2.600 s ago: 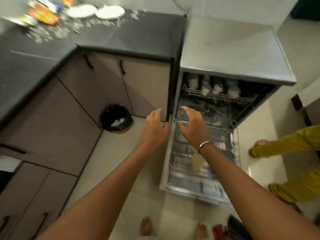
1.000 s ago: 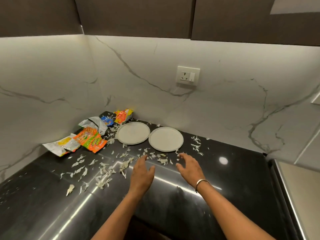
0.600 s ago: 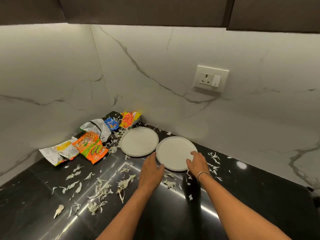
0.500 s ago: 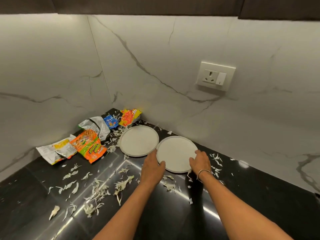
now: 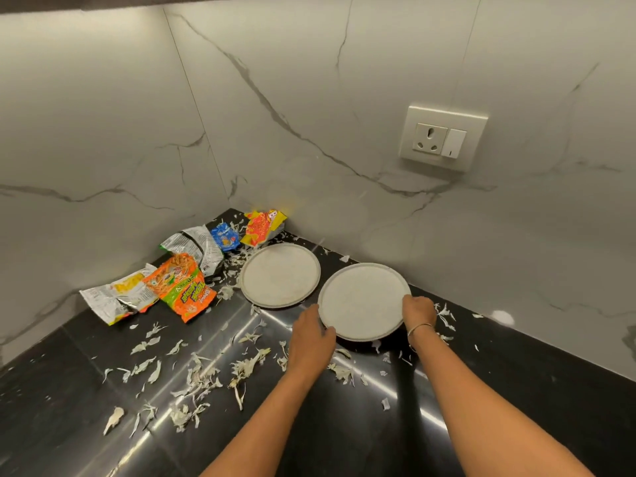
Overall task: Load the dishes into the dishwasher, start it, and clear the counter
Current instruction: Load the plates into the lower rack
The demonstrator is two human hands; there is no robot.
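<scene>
- One view only: a wide-angle camera worn on the head, set above the counter [image 5: 51, 390], aimed forward and down.
- It faces the corner of the marble walls [image 5: 220, 187]; the socket [image 5: 444, 137] sits upper right.
- Range is close: both forearms enter at the bottom edge, with left hand [image 5: 311, 333] and right hand [image 5: 418, 309] mid-frame at the nearer plate [image 5: 363, 301].

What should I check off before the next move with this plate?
1. Left hand grips the right-hand round grey plate's near-left rim: ok.
2. Right hand grips its right rim: ok.
3. Plate top bare of scraps: ok.
4. Gap to the other round grey plate: cannot tell.
5. Dishwasher open: cannot tell, out of view.
6. Black counter cleared: not ok, snack wrappers and white shreds remain.
</scene>
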